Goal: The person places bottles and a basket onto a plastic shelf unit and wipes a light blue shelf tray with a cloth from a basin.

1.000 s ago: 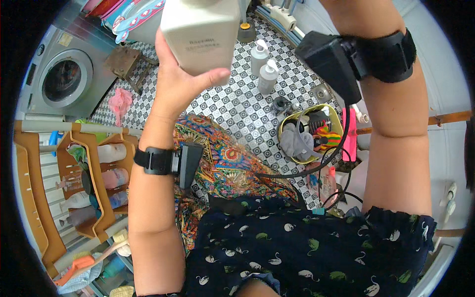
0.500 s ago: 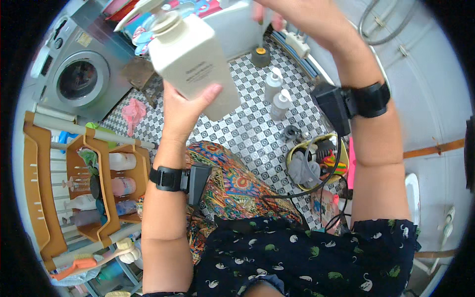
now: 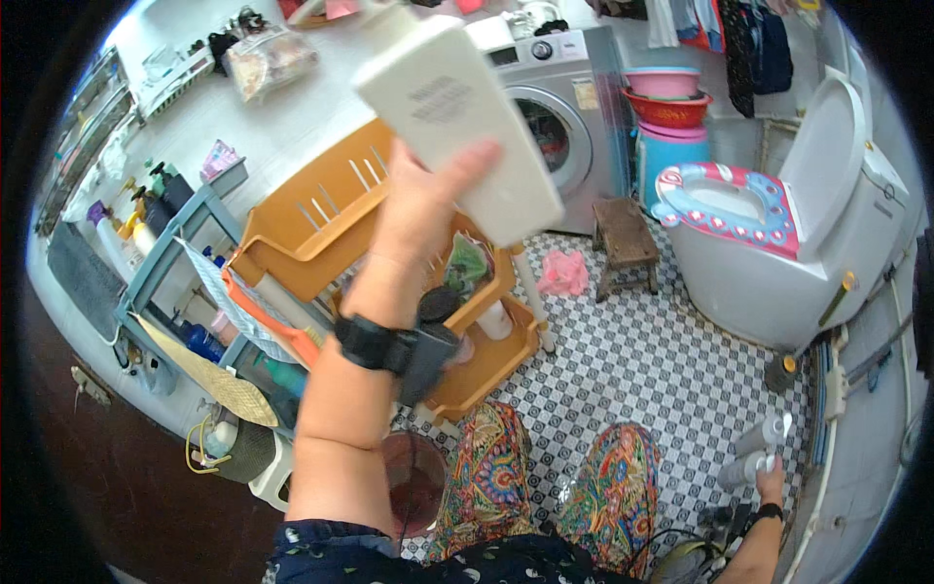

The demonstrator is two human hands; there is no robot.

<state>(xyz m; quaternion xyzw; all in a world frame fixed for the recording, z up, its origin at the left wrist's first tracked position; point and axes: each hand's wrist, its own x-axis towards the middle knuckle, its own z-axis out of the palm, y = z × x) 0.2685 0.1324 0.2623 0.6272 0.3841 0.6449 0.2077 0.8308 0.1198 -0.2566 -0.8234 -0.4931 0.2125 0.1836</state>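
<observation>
My left hand [image 3: 433,204] is raised in front of an orange tiered rack [image 3: 321,219]. Its thumb and fingers are closed around a large cream-white squared bottle [image 3: 467,122], which tilts with its blurred neck toward the upper left. Low on the right, my right hand [image 3: 771,479] reaches down to the floor. Its fingers are closed at the top of the nearer of two grey-white pump bottles [image 3: 741,473]. The other pump bottle [image 3: 761,434] stands just beyond it. Small in the picture, those fingers are partly hidden.
A toilet [image 3: 749,292] with a colourful child seat stands at the right. Behind are a washing machine [image 3: 574,117], a small wooden stool [image 3: 625,243] and a pink plastic bag [image 3: 564,273]. A blue-grey shelf [image 3: 209,209] with bottles stands left, and a reddish bucket [image 3: 416,477] sits by my legs.
My view has swung to the left, bringing the rack and toilet into sight. My left hand still holds the cream-white bottle. My right hand has come down to the pump bottles.
</observation>
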